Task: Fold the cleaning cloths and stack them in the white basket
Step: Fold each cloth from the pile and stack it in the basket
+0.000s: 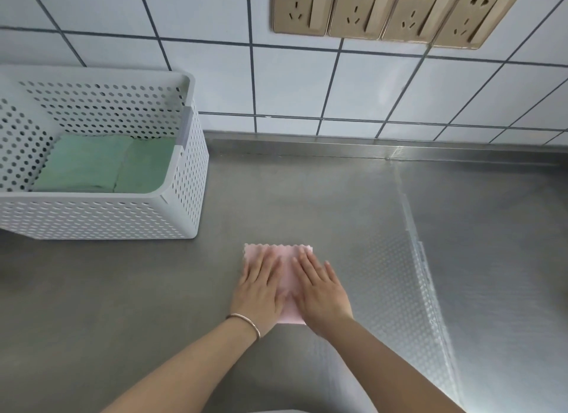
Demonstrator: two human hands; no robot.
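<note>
Left hand [259,285] and right hand [319,289] lie flat, palms down, fingers extended, side by side

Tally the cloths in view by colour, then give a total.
Green cloths, folded in the basket: 2
Pink cloth, flat on the counter under both hands: 1
Total: 3

Pink cloth [287,277], scalloped far edge. Green cloths [101,163] seen in white basket [101,219]; basket walls perforated with dot grid. Countertop [153,289] grey steel; right section embossed with dimple pattern. Wall tiles [215,84] white, dark grout. Sockets [396,10] gold-toned. Bangle [246,322] metallic.
</note>
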